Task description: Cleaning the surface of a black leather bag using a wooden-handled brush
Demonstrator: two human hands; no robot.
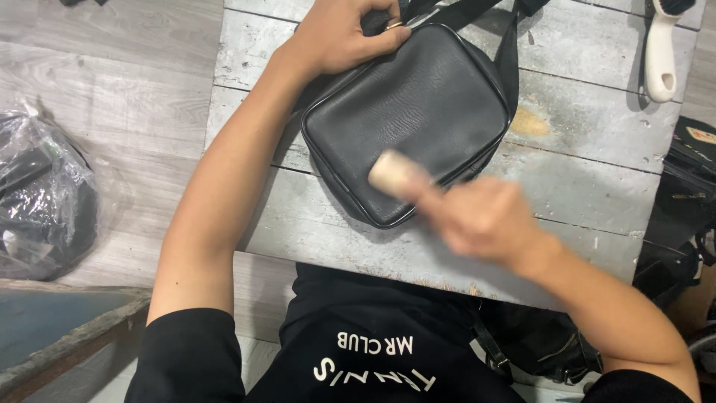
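While my left hand (pixel 339 36) presses down on the top edge of the bag (pixel 410 112), near the upper middle of the frame, its fingers are curled over the rim, with the thumb lying flat along the leather; it pins the bag more than it grips it. The bag is black, square with rounded corners, and lies flat and a little askew on the table (pixel 582 172), a surface of grey, worn planks. Its strap (pixel 477 11) runs off toward the top of the frame.

My right hand (pixel 485 216) sits lower and to the right of centre, blurred. Its fingers are closed around a small pale tool (pixel 394 173), whose rounded end rests on the lower right part of the bag's face, close to the piped edge. Through the blur I cannot tell what kind of tool it is.

At the upper right, well apart from both hands, a white brush (pixel 660 52) lies on the table. Left of the table, on the floor, sits a plastic bag (pixel 45 194), clear and crumpled, with something dark inside. More dark bags (pixel 682 186) crowd the right edge of the frame.
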